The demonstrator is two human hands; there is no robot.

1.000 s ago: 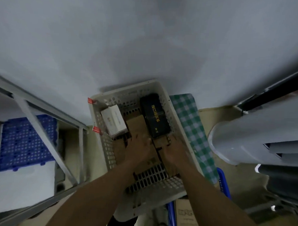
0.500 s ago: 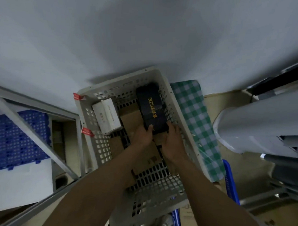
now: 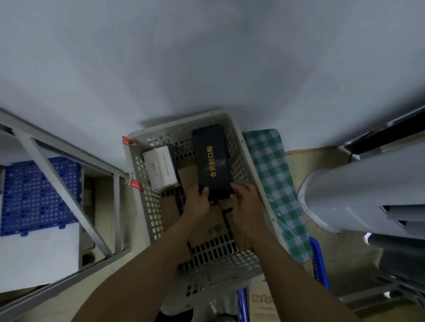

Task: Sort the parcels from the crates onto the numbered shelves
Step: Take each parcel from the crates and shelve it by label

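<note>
While left grip (image 3: 197, 204) and right grip (image 3: 245, 205) clasp the black parcel (image 3: 212, 161) by its near end, it sits in the white crate (image 3: 142, 206) on brown cartons (image 3: 187, 174). Step, judged: pick-up begun. Next calls for a level lift clear of the crate wall, then a check of its number.

Left of left hand (image 3: 197, 203): a flat cardboard box (image 3: 169, 208) lies low, with a white box (image 3: 161, 168) standing beyond it.
Ahead: a black box (image 3: 211, 165) fills the run to the far wall of the crate (image 3: 176, 135).
Right of right hand (image 3: 245, 205): the crate wall is close beside.
</note>
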